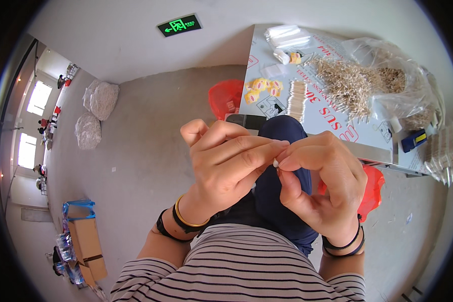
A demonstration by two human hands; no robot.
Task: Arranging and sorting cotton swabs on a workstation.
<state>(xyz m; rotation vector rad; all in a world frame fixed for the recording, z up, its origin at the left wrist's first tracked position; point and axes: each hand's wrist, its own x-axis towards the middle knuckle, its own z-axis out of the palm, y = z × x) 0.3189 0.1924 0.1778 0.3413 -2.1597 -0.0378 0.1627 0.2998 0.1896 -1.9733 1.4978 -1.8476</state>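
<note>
Above my lap, my left hand (226,161) and my right hand (327,176) meet at the fingertips. Between them shows a small white cotton tip (276,163), which looks like the end of a cotton swab; the rest of it is hidden by my fingers. Both hands are closed in a pinch around it. Beyond them on the table lies a neat row of cotton swabs (297,100). A large loose heap of cotton swabs (350,83) spreads to its right, partly spilling from a clear plastic bag (412,95).
The metal-topped table (267,48) also carries yellow-and-white labels (261,88), clear plastic packaging (287,36) and a dark blue box with a yellow patch (413,141). Red plastic bags (371,191) hang by its near and left sides. Cardboard boxes (85,239) and wrapped white bundles (101,99) stand at left.
</note>
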